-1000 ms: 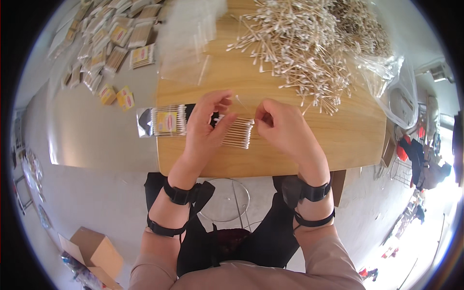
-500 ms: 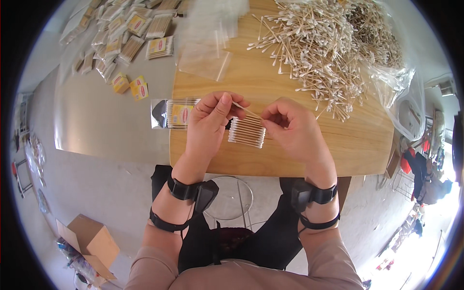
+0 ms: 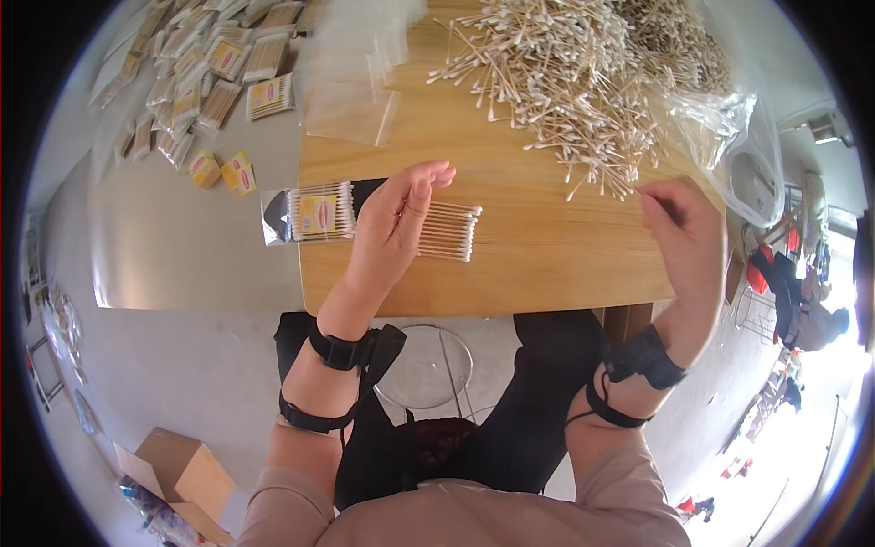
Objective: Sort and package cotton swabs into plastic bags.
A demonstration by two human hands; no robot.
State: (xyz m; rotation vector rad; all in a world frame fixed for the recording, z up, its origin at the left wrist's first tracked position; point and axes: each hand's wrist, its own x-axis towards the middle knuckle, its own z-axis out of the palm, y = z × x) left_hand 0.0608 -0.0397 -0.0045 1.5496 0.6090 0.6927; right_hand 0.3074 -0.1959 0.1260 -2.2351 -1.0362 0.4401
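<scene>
My left hand [image 3: 399,219] hovers over the left end of a neat row of cotton swabs [image 3: 448,232] on the wooden table. Its fingers are stretched out with the thumb alongside, and no swab shows in it. Farther right, my right hand [image 3: 685,235] is at the near edge of a big heap of loose cotton swabs [image 3: 565,77]. Its thumb and forefinger are closed together by the swab ends; what is between them cannot be made out. Left of my left hand lies a clear bag of swabs with a yellow label card [image 3: 319,215], partly over a dark flat piece [image 3: 366,190].
Empty clear bags [image 3: 351,114] lie at the back middle. Many packed swab bundles [image 3: 219,77] cover the metal surface at the far left, with yellow cards [image 3: 239,173] nearer. A crumpled plastic bag [image 3: 761,178] hangs at the table's right. An open cardboard box [image 3: 187,469] stands on the floor.
My right hand has moved right, from the swab row to the heap's edge. The swab that both hands held is no longer seen between them. The left hand's fingers have straightened.
</scene>
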